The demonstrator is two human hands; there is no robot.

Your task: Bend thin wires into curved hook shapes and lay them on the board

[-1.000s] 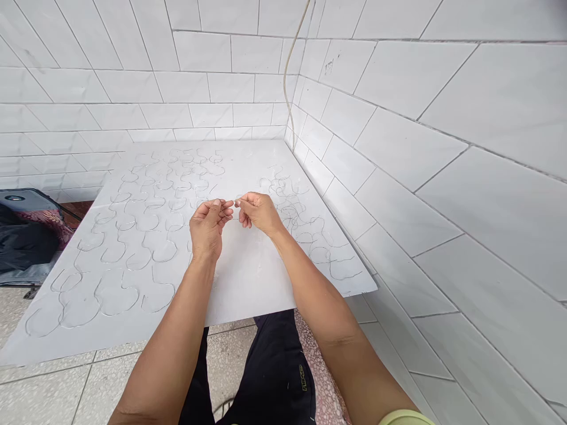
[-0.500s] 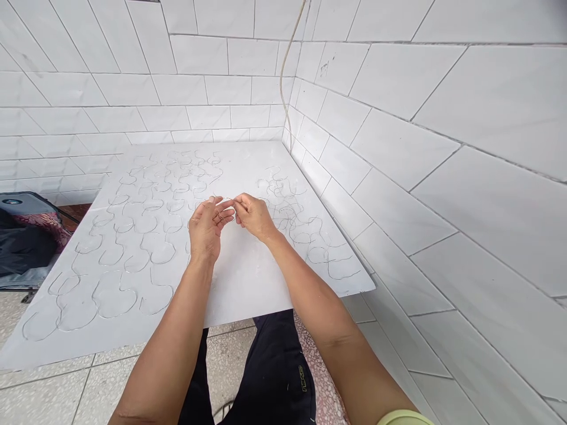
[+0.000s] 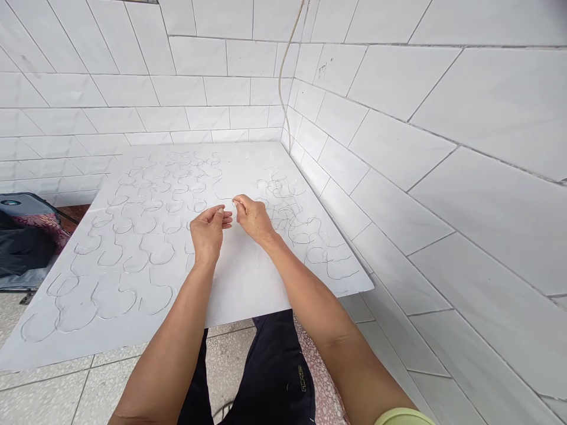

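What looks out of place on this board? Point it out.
The wire loops on the right of the white board look odd: they overlap in a tangle, while the loops on the left lie evenly spread.

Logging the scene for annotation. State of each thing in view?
left hand: open, palm up, nothing visibly held
right hand: pinched shut on thin wire
thin wire: held at one end, curved, free end raised over the board
wire shapes: many, lying flat, tangled at right
white board: lying flat against the tiled wall
cable: hanging slack down the wall
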